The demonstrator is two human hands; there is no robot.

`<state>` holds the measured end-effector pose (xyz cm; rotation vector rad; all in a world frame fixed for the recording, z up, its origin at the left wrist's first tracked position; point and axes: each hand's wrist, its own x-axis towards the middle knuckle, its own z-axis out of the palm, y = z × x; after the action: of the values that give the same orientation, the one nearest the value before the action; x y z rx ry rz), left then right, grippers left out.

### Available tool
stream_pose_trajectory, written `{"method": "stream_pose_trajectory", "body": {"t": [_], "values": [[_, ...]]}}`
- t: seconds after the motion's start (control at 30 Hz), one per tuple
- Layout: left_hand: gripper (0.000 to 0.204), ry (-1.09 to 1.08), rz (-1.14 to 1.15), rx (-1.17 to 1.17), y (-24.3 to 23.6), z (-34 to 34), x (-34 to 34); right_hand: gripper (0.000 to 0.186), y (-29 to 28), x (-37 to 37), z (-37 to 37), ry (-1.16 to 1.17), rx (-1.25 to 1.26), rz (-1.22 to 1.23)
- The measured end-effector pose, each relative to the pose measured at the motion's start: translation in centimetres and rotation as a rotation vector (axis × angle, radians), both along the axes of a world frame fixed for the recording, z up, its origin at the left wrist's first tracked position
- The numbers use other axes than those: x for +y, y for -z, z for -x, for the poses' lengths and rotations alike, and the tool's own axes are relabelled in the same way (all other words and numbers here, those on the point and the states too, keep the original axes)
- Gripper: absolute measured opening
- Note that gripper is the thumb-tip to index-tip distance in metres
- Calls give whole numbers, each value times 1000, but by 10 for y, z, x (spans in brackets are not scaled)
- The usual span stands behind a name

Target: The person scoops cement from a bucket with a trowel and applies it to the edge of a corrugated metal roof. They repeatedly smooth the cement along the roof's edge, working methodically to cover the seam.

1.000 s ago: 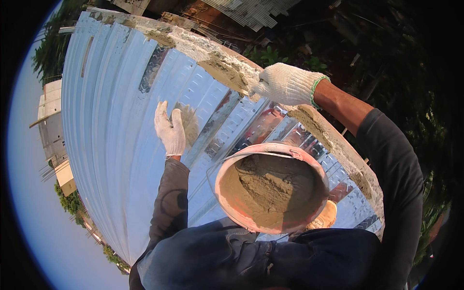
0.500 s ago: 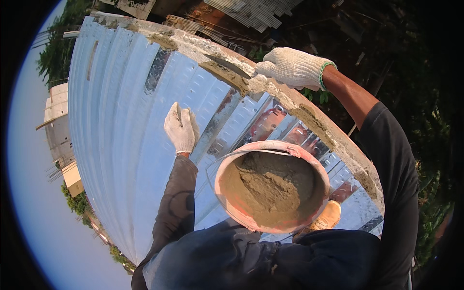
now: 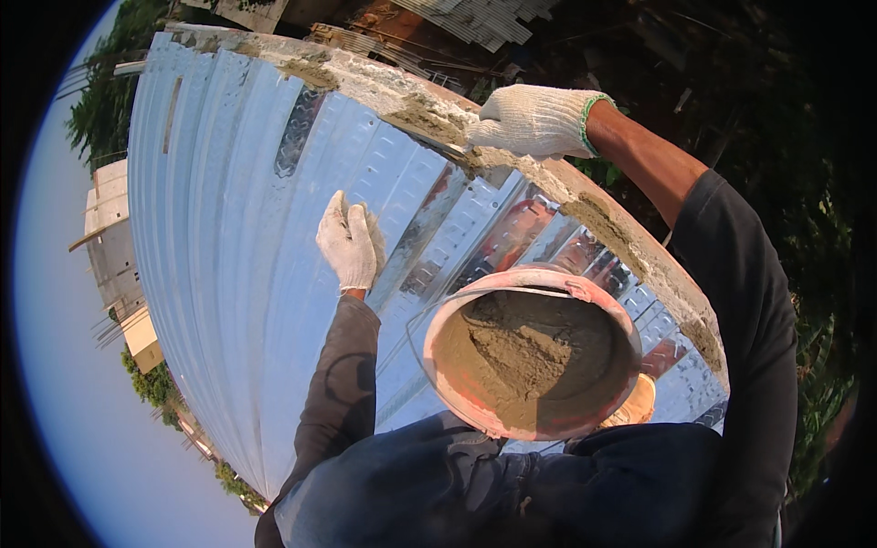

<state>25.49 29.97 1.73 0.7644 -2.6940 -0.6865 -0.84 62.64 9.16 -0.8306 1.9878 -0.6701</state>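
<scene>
My right hand [image 3: 534, 121], in a white knitted glove with a green cuff, is closed at the wall's edge. It grips a trowel [image 3: 429, 140], whose thin dark blade lies nearly edge-on against the wet mortar [image 3: 420, 117]; the glove hides its handle. That mortar sits on the rough wall top [image 3: 365, 89] beside the metal roofing. Over the shiny corrugated sheets [image 3: 274, 237], my gloved left hand [image 3: 350, 242] hovers with thumb and fingers slightly apart, holding nothing visible. A pinkish bucket [image 3: 438, 365] of grey-brown mortar [image 3: 530, 352] stands close before my legs.
The wall top curves from far left to near right, with mortar patches [image 3: 603, 228] along it. Beyond it the ground drops to lower roofs [image 3: 475, 18] and plants. A tan shoe [image 3: 637, 402] shows beside the bucket. Buildings [image 3: 111, 237] stand at the left.
My right hand has shifted slightly left along the wall, and the trowel blade has turned to show less of its face. My left hand has moved slightly right. The bucket appears farther right.
</scene>
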Motion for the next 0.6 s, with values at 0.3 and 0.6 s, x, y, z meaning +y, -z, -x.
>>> {"method": "stream_pose_trajectory", "body": {"t": [0.3,0.6], "values": [[52,9,-62,22,7,-2,-3,67,-10,48,-18,38,50,44],[53,0,-51,-27,11,-8,-11,65,19,60,-23,166,-51,-15]]}}
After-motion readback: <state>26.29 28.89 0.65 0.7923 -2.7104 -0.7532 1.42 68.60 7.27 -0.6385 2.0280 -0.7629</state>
